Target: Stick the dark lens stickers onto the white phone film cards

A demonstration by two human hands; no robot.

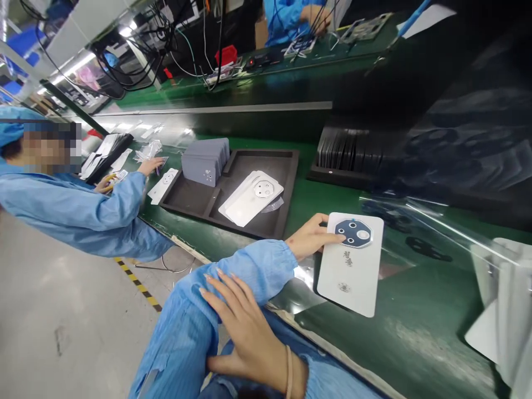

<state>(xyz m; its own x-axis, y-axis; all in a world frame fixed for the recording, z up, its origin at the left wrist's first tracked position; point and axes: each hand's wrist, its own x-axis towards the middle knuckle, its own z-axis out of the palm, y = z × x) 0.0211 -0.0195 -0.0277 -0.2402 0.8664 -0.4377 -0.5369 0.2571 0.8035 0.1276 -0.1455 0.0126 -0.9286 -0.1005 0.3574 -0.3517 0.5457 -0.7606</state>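
Note:
My left hand point(311, 238) grips the left edge of a white panel point(353, 282) near its top, with the thumb on the front and other fingers partly hidden behind. The panel bears a dark blue octagonal camera area with round holes, dark characters below it and a small round mark near the bottom. It is tilted over the green table point(415, 332). My right hand point(249, 332), a band round its wrist, lies palm down on my left sleeve, fingers stretched and apart, holding nothing.
A black tray point(291, 191) holds white panels point(249, 202) and upright grey-blue panels point(203, 160). Behind stands a rack of dark sheets point(349, 152). Clear film point(449, 221) and white pieces point(507, 310) lie right. A person in blue point(75, 205) works left; another's hands point(316, 19) show beyond.

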